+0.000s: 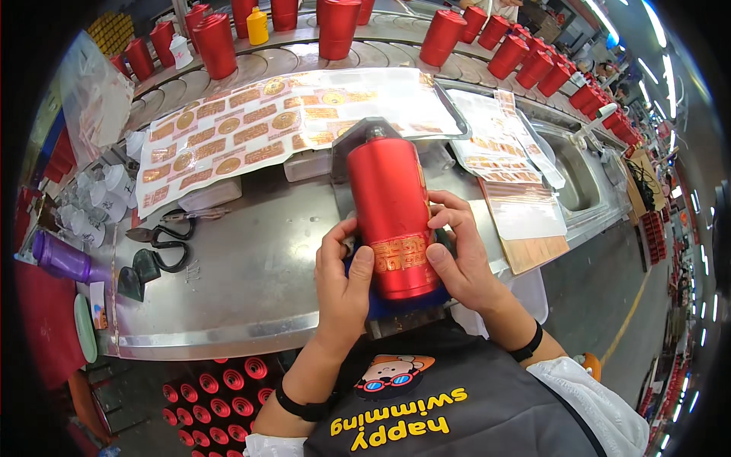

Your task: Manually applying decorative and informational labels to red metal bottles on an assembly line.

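A shiny red bottle (387, 190) lies tilted in front of me, its narrow neck pointing away. Near its base a gold patterned decal (401, 254) wraps the side facing up. My left hand (344, 263) is closed round the bottle's left side, thumb beside the decal. From the right, my right hand (461, 247) grips it, with the thumb at the decal's edge and the fingers higher up. Under the bottle sits a dark blue pad (381, 306), mostly hidden. Beyond the bottle, sheets of gold and pink decals (228, 129) lie spread out.
Black-handled scissors (171, 245) and dark green scraper-like pieces (139, 274) rest on the metal bench at left, near a purple cup (61, 255). More decal sheets (499, 145), a wooden board (533, 250) and a sink (575, 177) are at right. Red bottles (339, 29) line a conveyor behind.
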Demonstrator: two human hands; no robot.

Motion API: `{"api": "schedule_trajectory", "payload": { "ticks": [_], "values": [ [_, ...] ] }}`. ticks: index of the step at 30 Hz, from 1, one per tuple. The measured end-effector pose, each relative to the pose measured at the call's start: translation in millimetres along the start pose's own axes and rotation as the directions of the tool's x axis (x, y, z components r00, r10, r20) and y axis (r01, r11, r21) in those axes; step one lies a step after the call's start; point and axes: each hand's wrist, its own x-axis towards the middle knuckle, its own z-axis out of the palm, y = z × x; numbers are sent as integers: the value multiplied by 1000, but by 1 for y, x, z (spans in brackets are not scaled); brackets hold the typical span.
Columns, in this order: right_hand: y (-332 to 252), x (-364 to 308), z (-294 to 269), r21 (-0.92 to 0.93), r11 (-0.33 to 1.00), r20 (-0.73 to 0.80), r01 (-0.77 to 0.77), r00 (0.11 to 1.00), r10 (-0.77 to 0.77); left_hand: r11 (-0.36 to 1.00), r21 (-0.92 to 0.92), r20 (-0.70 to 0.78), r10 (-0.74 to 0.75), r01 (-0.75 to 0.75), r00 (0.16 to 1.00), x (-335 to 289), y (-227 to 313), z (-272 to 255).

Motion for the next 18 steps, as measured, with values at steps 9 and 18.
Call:
{"api": "schedule_trajectory", "payload": {
  "ticks": [9, 18],
  "values": [
    [0, -1, -1, 57, 998, 3, -41, 999, 41, 991, -130, 49, -28, 34, 998, -1, 7, -3],
    [0, 2, 0, 32, 999, -15, 41, 999, -41, 989, -124, 115, -65, 79, 991, 0, 12, -10]
  ]
}}
